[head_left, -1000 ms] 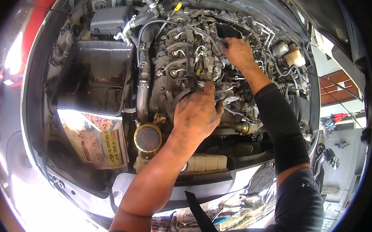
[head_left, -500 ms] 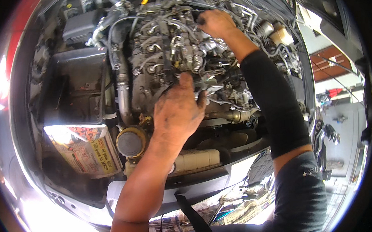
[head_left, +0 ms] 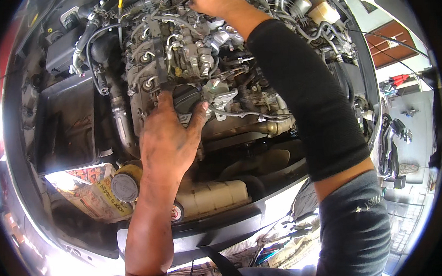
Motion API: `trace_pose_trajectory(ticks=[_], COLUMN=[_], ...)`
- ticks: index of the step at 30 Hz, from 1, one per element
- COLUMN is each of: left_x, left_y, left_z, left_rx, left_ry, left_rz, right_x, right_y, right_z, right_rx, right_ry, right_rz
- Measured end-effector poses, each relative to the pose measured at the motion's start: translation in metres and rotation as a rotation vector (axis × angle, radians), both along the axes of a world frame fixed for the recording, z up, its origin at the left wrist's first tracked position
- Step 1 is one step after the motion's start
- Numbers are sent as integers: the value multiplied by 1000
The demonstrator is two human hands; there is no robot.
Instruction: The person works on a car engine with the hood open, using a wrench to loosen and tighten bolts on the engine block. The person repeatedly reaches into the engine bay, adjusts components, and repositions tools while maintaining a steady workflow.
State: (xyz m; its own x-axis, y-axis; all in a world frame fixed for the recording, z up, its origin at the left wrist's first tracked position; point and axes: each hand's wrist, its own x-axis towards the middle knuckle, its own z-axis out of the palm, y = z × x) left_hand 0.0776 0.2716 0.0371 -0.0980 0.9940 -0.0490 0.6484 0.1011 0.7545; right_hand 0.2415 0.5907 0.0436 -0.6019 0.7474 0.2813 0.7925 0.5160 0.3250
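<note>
My left hand [head_left: 169, 138] rests on the front of a car engine [head_left: 177, 48], back up, with the index finger and thumb apart. The index fingertip is at the near end of a long black strip [head_left: 159, 54] that runs along the engine top. Between that finger and the thumb shows a round black cap [head_left: 187, 97]. The other left fingers are largely hidden. At the far side of the engine my right hand [head_left: 214, 1] is bent with its fingers curled in. The top edge cuts it off, and what it grips cannot be made out.
At left lies a black open box [head_left: 65, 127], with a metal pipe [head_left: 121, 120] beside it. Nearer are a round-capped filler [head_left: 125, 186], newspaper [head_left: 103, 197] and a cream tank [head_left: 213, 196]. A white reservoir [head_left: 324, 11] stands far right. Fan blades [head_left: 256, 162] sit below the engine front.
The view has shifted, and the engine sits farther left in it. My right hand is now partly beyond the top edge. More of the black cap shows beside my left hand.
</note>
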Motion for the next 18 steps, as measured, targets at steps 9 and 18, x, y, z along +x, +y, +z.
trace_pose_trajectory(ticks=[9, 18], left_x=[-8, -8], left_y=[1, -2], left_z=[-6, -6], left_rx=[19, -36], left_ry=[-115, 12], left_rz=[-62, -49], right_x=[13, 17], right_y=[5, 88], right_z=[6, 3], right_rx=[-75, -58], right_ry=[-109, -142], right_rz=[22, -37])
